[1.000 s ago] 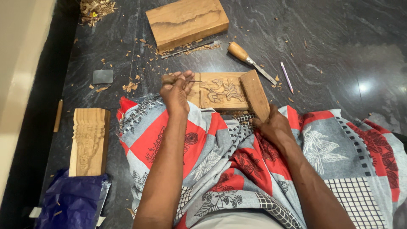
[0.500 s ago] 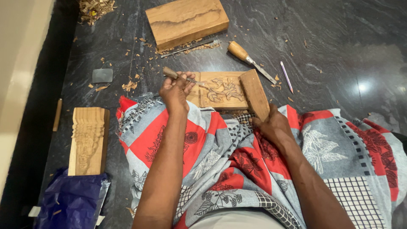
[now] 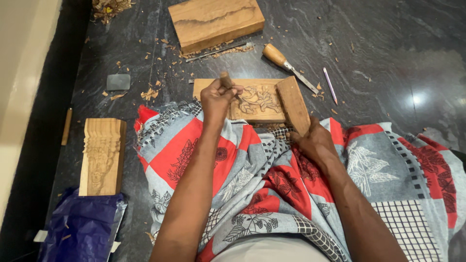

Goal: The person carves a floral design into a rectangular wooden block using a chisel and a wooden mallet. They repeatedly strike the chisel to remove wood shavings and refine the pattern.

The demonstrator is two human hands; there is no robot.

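Head view: the chisel (image 3: 226,79), gripped in the left hand (image 3: 217,99), is now raised steeper over the carved panel (image 3: 257,99) on the floor, the right hand (image 3: 313,140) clasping a wooden block (image 3: 298,104).

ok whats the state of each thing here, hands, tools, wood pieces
left hand: closed around a wooden-handled tool, tip on the carved panel
right hand: gripping the wooden mallet block at its lower end
carved panel: flat on the floor, floral relief partly cut
wooden mallet block: lying across the panel's right end
spare chisel: lying loose on the floor
plain wood block: flat, uncarved
carved post piece: lying flat, untouched
pencil: lying loose
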